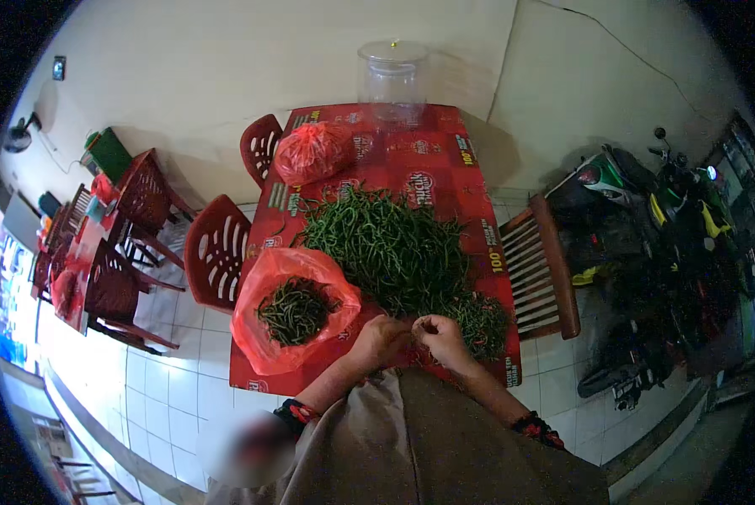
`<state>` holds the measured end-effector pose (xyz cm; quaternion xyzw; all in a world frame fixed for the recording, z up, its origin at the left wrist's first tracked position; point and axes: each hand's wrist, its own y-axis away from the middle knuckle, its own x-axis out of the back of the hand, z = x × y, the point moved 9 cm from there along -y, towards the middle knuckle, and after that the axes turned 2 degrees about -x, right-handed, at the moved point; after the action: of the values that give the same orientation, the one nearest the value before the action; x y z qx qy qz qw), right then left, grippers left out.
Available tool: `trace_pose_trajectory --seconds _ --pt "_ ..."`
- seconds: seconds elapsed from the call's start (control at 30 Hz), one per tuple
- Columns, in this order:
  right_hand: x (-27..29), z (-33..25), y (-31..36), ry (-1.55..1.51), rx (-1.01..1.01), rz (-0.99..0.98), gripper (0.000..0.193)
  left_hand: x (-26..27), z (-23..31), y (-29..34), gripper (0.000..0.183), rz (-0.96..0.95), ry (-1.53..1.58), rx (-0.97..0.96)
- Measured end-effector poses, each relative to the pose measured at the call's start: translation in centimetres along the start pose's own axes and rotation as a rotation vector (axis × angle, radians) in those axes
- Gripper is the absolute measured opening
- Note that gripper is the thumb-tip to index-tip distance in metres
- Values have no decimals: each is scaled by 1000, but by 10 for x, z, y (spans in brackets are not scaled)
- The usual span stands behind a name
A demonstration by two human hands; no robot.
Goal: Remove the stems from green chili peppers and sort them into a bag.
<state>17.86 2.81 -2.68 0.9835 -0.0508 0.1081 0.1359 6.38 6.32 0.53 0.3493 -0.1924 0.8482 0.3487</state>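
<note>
A large heap of thin green chillies (pixel 377 236) covers the middle of the red table. Close to its near edge, my left hand (pixel 381 338) is closed, fingers pinched together. Right beside it, my right hand (pixel 442 338) is also closed in a pinch. What either hand holds is too small and hidden to make out. To the left of my left hand sits an open red plastic bag (pixel 255 337), with darker green chillies (pixel 296 311) inside. A smaller pile of thin green bits, perhaps stems (pixel 483 326), lies just right of my right hand.
A tied red plastic bag (pixel 314 153) and a clear lidded container (pixel 392 80) stand at the far end of the table (pixel 432 139). Red chairs (pixel 216 252) line the left side, a wooden chair (pixel 539 269) the right. Motorbikes (pixel 647 244) stand further right.
</note>
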Motion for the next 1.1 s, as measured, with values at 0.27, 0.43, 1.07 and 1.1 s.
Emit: trace_pose_trajectory --seconds 0.27,0.43,1.07,1.1 --pt "-1 50 0 -232 -338 -289 12 15 -8 16 19 285 26 -187" --pt "33 13 -36 959 74 191 25 65 -105 51 17 598 575 357" --pt "-35 -54 -29 627 430 177 11 30 -62 37 38 251 781 447" --pt "-33 -54 -21 627 422 187 11 25 -50 28 35 189 745 423"
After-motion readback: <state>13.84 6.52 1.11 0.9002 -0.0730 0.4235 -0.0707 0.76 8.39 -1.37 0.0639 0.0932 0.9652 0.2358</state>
